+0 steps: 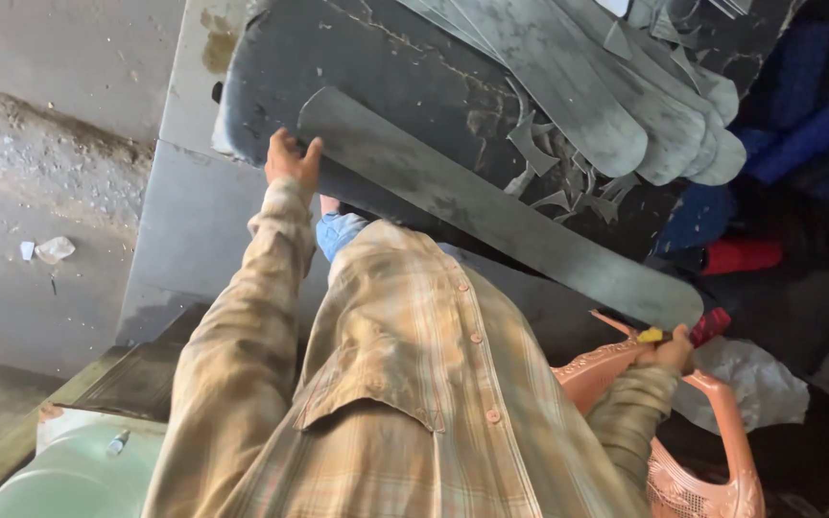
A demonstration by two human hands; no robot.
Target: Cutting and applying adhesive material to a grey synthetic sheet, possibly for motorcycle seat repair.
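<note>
right now the left hand (292,158) is clamped on the rounded end of a long grey strip (491,206), fingers wrapped over its edge. the strip lies at a slant across the dark worn surface (405,77); its far end sits just above the right hand (669,353). that hand is closed around a tool with a red and yellow handle (693,329), working end hidden, so can't tell what kind.

step in hand, as i read it: lining up or steadying the strip on the surface, tool at the ready. next move likely calls for a firm hold at the left end while the tool meets the other end, with the strip kept flat.

count:
- one strip in hand
- stack of similar strips (606,96) at top, roughly five or six, overlap hides the exact number
- many small offcuts (554,168) scattered beside the stack, too many to count
- one pink plastic chair (712,451) under the right arm
- one crumpled plastic bag (755,379) beside the chair
</note>
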